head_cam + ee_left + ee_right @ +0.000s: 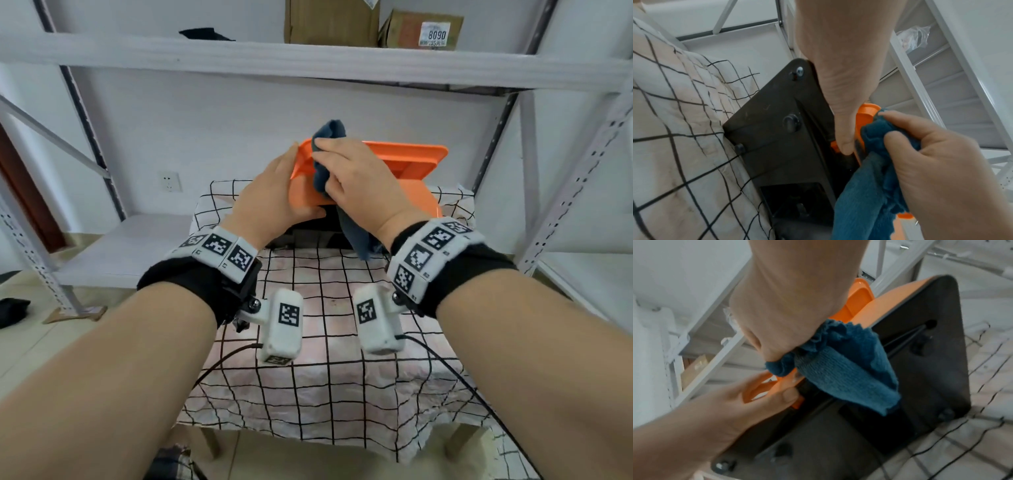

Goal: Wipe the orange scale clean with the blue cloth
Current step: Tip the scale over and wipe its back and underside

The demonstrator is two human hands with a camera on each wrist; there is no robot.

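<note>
My left grip (274,192) holds the orange scale (407,161) tipped on edge at the desk's (329,342) far edge, its long axis running left to right. My right grip (356,181) bunches the blue cloth (323,171) against the scale's left end; unwiped orange stretches rightward.

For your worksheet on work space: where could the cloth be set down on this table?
Free: the checked tablecloth between the scale and the table's near edge. Crowded: the far end, where the left hand holds the tilted scale and the right hand holds the cloth.
</note>
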